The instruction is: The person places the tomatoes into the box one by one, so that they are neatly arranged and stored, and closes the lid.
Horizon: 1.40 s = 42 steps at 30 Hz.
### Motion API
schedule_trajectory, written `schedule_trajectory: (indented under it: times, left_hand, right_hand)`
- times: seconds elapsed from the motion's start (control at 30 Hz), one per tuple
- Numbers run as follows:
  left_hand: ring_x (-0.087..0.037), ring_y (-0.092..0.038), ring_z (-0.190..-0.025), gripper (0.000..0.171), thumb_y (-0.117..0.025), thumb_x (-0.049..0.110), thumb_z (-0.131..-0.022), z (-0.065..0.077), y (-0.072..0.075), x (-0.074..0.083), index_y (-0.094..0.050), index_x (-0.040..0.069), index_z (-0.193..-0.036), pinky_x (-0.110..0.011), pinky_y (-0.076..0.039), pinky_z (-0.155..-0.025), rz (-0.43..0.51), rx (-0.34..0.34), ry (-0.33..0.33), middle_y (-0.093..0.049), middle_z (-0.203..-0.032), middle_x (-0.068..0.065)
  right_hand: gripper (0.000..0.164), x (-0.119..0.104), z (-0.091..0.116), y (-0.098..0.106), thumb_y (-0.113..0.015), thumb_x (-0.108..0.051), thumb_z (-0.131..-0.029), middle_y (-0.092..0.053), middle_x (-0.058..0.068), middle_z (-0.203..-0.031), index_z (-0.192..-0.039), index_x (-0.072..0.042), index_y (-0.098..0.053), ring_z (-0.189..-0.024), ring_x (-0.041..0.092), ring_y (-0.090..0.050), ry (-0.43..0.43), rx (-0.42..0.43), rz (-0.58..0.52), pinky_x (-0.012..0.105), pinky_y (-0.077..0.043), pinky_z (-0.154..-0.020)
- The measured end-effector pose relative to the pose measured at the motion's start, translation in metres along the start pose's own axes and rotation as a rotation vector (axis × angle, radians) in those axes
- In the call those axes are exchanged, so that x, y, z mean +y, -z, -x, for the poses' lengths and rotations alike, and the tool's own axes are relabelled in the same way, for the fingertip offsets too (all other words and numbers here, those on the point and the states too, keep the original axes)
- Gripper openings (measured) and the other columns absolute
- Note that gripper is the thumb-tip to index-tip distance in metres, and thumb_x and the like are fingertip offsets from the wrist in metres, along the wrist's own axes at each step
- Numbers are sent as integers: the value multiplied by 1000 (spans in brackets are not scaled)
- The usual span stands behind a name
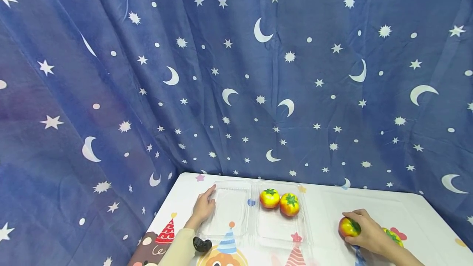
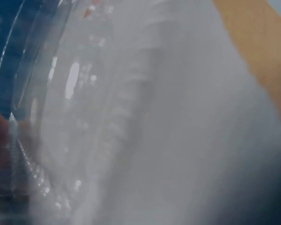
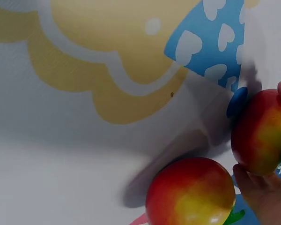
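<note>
My right hand [image 1: 367,233] grips a red-and-yellow tomato [image 1: 347,228] with a green leafy top, thumb and fingers around its sides, over the right part of the table. Partly hidden behind that hand is another tomato [image 1: 393,237]; in the right wrist view this tomato [image 3: 189,192] lies beside the held tomato [image 3: 260,133]. A clear plastic clamshell box [image 1: 282,235] lies spread flat, with two tomatoes [image 1: 279,201] in the far end of its right half. My left hand [image 1: 203,208] rests at the outer edge of the box's left half [image 1: 230,212], fingers extended.
A white tablecloth [image 1: 325,216] with printed party hats and animals covers the table. Behind it and at the left hangs a blue curtain [image 1: 236,93] with moons and stars. Blurred clear plastic [image 2: 70,93] fills much of the left wrist view.
</note>
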<state>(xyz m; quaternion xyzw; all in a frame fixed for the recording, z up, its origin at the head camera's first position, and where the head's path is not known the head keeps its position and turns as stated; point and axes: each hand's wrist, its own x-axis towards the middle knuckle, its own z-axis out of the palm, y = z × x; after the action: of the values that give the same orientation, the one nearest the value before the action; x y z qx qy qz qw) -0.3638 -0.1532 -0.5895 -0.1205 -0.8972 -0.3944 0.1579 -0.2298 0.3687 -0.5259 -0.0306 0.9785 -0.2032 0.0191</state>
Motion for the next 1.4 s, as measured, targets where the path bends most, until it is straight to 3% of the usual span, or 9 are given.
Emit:
schedule_trajectory:
  times: [0.2, 0.43, 0.6, 0.87, 1.17, 1.4]
  left_hand:
    - [-48, -54, -116, 54, -55, -4, -84, -1, -1, 0, -55, 2, -138, -59, -40, -101, 5, 7, 5, -65, -124, -21]
    - [-48, -54, -115, 54, -56, -5, -84, -1, 1, 2, -55, 2, -138, -59, -41, -100, 8, 4, 23, -65, -124, -21]
    - [-48, -54, -114, 54, -56, -6, -84, -1, 3, 1, -56, 2, -137, -59, -42, -98, 8, 8, 22, -65, -124, -21]
    - [-48, -54, -114, 54, -56, -5, -84, -2, 1, 1, -55, 1, -137, -59, -42, -98, 19, 4, 12, -65, -124, -22]
    - [-47, -54, -114, 52, -55, -4, -85, 1, 0, 2, -55, 0, -138, -58, -42, -99, 18, -11, 8, -64, -125, -22]
    - [-47, -54, -114, 53, -56, -5, -84, 2, 0, 1, -55, 0, -137, -59, -42, -99, 21, 5, 9, -65, -124, -22]
  right_hand:
    - [78, -11, -6, 4, -89, -37, -67, -56, 17, -106, -127, 2, -59, -87, 23, -57, 44, 97, -7, 53, -55, -81]
    - [69, -39, -17, 8, -90, -22, -67, -55, 17, -106, -125, 1, -62, -85, 24, -57, 227, 319, -45, 44, -55, -72]
    - [67, -67, -30, 10, -90, -17, -65, -57, 14, -104, -123, 0, -62, -83, 21, -58, 328, 405, -38, 41, -56, -69]
    - [67, -116, -41, 1, -89, -18, -68, -61, 13, -112, -126, 0, -61, -91, 25, -61, 349, 367, -93, 44, -58, -77]
    - [65, -166, -43, -37, -90, -23, -66, -58, 0, -110, -123, -9, -63, -94, 19, -62, 379, 301, -110, 43, -57, -76]
    - [65, -187, -48, -60, -89, -24, -66, -59, 3, -109, -122, -7, -63, -93, 22, -61, 442, 276, -91, 44, -56, -75]
